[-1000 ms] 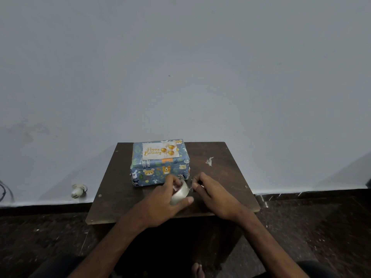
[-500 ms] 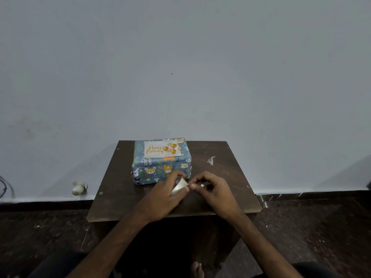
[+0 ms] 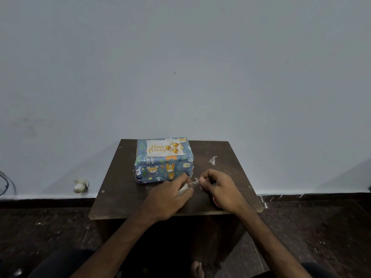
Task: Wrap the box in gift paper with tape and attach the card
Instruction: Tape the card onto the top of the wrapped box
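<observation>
Both hands pull clear tape before the wrapped box on the table.

Dark brown table, lower centre of frame. Wrapped box sits on its back-left part. Small whitish scrap lies to the box's right, apart from it.

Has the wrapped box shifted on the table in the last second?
No. The wrapped box sits where it did, against the far edge of the table, left of centre.
</observation>
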